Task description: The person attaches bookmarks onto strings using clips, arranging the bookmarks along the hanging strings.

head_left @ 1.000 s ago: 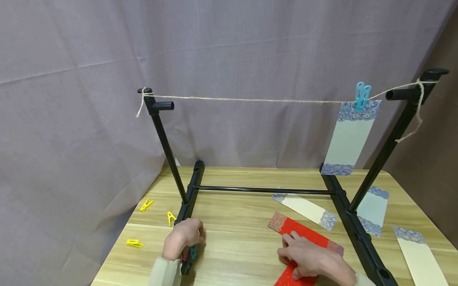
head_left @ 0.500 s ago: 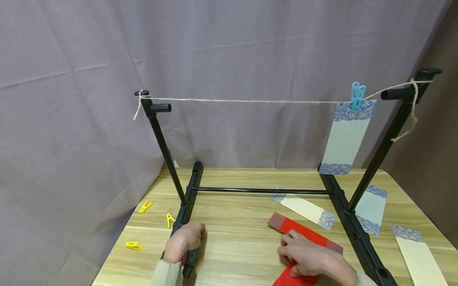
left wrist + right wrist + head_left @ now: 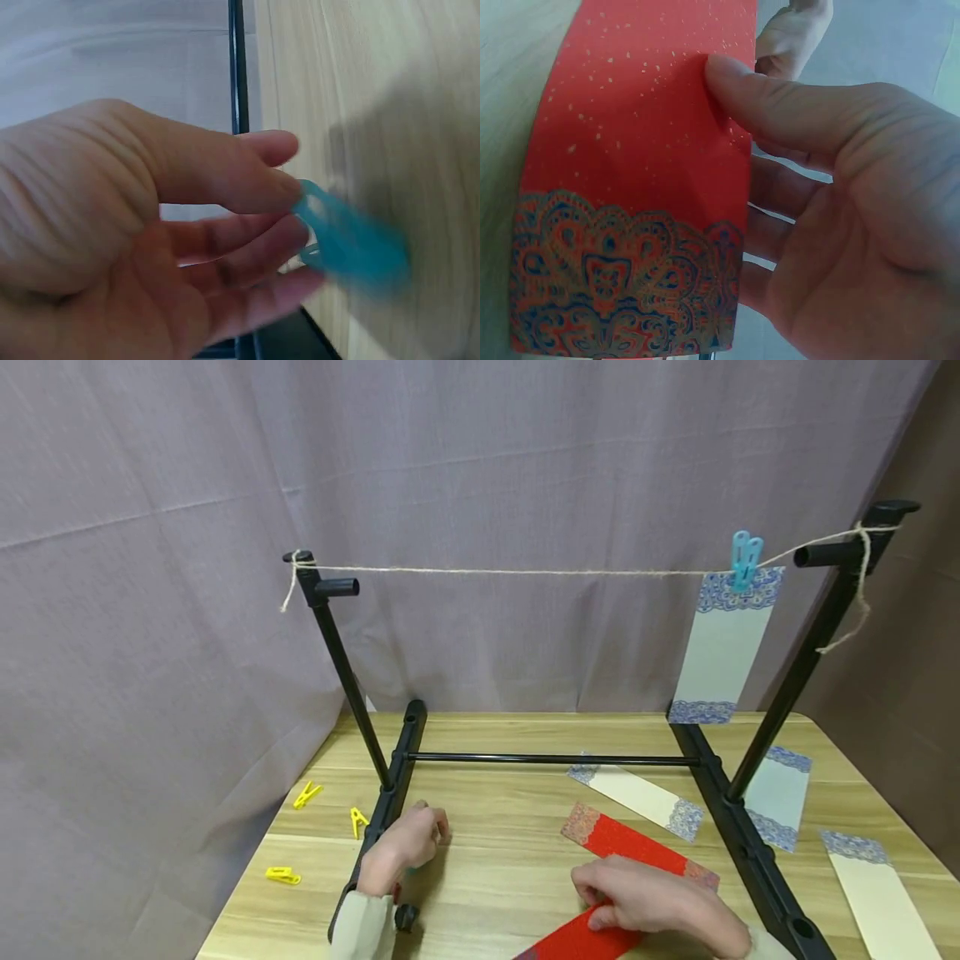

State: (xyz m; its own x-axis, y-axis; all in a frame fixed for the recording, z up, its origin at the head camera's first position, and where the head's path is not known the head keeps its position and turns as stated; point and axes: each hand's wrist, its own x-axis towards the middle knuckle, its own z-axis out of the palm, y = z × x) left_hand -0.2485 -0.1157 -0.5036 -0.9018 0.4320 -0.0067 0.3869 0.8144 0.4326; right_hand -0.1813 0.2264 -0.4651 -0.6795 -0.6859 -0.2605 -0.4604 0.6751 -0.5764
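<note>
My left hand (image 3: 414, 847) hovers beside the left foot of the black stand (image 3: 390, 806). In the left wrist view its thumb and fingers (image 3: 289, 225) pinch a teal clothespin (image 3: 351, 251), blurred. My right hand (image 3: 637, 902) grips the near part of a red paper strip (image 3: 618, 842) with patterned ends. The strip's far end lies on the wooden table (image 3: 502, 860). In the right wrist view the right hand (image 3: 765, 112) has its thumb on top of the red strip (image 3: 637, 150) and its fingers beneath. A twine line (image 3: 525, 571) runs between the stand's posts.
A teal clip (image 3: 744, 558) pins a pale blue strip (image 3: 723, 647) to the twine at the right. Three yellow clothespins (image 3: 307, 793) lie at the table's left. A cream strip (image 3: 637, 793), a pale blue strip (image 3: 780, 797) and another cream strip (image 3: 873, 893) lie at the right. A grey curtain hangs behind.
My left hand rose and moved slightly right with the teal clothespin. My right hand slid left and lifted the near end of the red strip off the table.
</note>
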